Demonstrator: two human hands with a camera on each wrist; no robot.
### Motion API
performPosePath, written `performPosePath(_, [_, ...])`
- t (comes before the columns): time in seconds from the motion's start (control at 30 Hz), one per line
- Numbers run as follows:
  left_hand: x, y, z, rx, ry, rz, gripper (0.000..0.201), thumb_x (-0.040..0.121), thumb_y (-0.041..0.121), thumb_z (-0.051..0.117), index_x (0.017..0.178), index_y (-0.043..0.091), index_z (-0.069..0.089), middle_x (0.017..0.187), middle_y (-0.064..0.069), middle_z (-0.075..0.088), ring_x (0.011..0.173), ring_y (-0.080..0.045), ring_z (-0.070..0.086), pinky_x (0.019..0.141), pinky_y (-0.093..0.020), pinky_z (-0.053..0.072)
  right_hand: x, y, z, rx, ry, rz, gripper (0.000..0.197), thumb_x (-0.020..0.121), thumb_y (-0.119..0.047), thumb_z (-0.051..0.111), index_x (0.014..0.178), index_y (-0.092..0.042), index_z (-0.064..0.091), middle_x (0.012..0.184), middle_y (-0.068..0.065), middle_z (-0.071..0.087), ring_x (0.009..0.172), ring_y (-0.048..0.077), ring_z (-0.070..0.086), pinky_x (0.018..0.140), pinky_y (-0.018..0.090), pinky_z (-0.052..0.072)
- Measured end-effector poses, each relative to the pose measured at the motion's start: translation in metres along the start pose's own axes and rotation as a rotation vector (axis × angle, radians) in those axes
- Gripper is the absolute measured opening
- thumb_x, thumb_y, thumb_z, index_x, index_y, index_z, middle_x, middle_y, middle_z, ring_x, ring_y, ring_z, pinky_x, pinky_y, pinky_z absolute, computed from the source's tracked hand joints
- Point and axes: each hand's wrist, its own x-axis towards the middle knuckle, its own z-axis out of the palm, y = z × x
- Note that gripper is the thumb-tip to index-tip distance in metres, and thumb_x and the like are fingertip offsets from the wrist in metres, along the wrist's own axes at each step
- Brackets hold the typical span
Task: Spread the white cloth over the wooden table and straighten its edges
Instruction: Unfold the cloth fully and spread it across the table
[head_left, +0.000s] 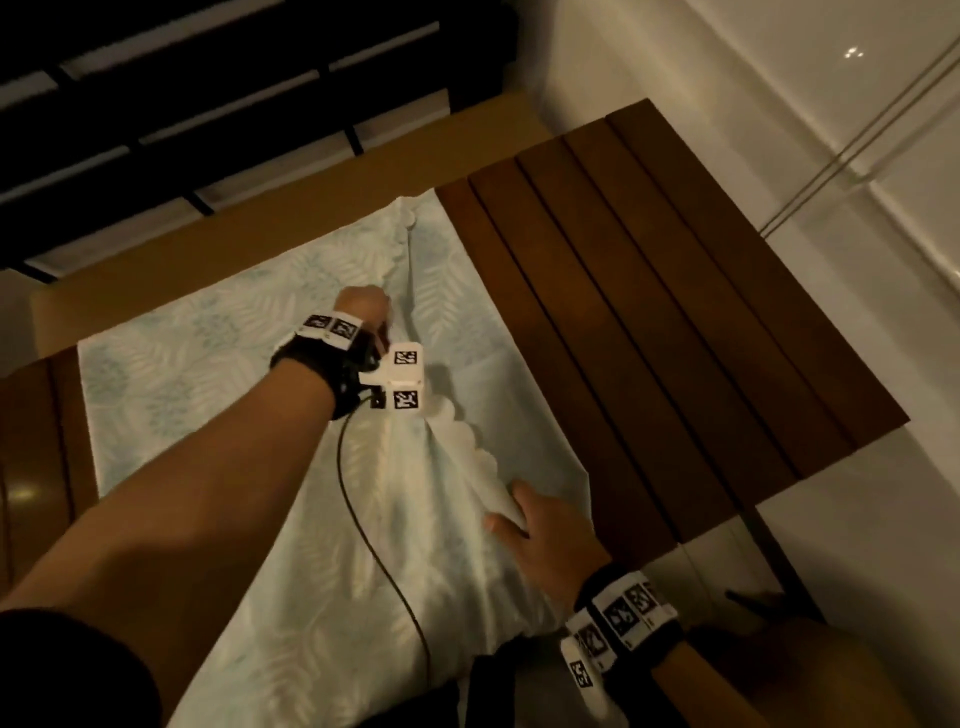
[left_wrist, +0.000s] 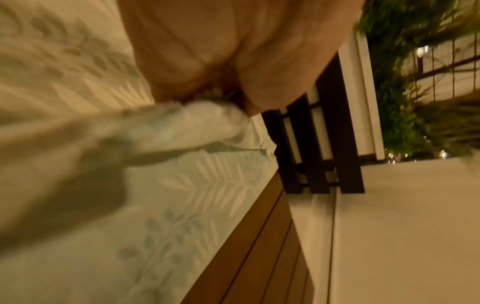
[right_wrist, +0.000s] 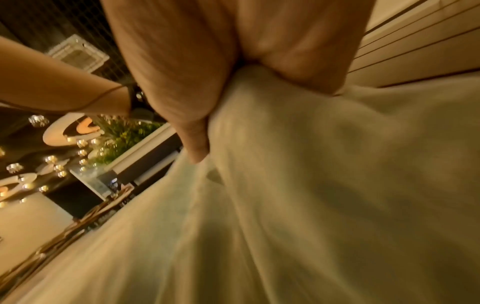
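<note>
The slatted wooden table fills the middle of the head view, its dark planks bare on the right half; the white cloth, printed with pale leaf sprigs, lies over the left half and runs off the near edge toward the person; a folded-over flap with a scalloped border forms a raised ridge down the cloth's middle, from the far edge to the near hand. The left hand reaches out over the cloth's middle and pinches that ridge, the fingers curled closed around a bunch of fabric, as the left wrist view confirms; the right hand sits nearer the person at the lower end of the ridge, beside the bare planks, its thumb and fingers gripping a gathered fold of the scalloped border, seen up close in the right wrist view. Both wrists carry black bands with white marker blocks; a thin black cable trails from the left wrist across the cloth.
</note>
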Motion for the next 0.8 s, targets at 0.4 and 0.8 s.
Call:
performPosePath(0.4, [0.008, -0.125, -0.121, 0.047, 0.393, -0.016, 0.046, 0.099, 0.002, 0.033, 0.143, 0.010, 0.040, 0.129, -0.029, 0.052, 0.111, -0.046, 0.057, 0.089, -0.050, 0.054, -0.044, -0.045, 0.072, -0.224, -0.109, 0.096, 0.090, 0.072, -0.080, -0.003, 0.117, -0.029, 0.056, 0.089, -0.001, 0.070, 0.086, 0.020, 0.068, 0.082, 0.035, 0.053])
performPosePath(0.8, [-0.026, -0.373, -0.215, -0.034, 0.456, -0.008, 0.042, 0.103, 0.013, 0.025, 0.142, 0.006, 0.040, 0.133, -0.032, 0.050, 0.118, -0.048, 0.051, 0.095, -0.050, 0.044, -0.088, -0.188, 0.256, -0.204, -0.345, -0.104, 0.060, 0.095, -0.069, 0.024, 0.108, -0.024, 0.061, 0.099, 0.002, 0.074, 0.095, 0.019, 0.068, 0.086, 0.034, 0.052])
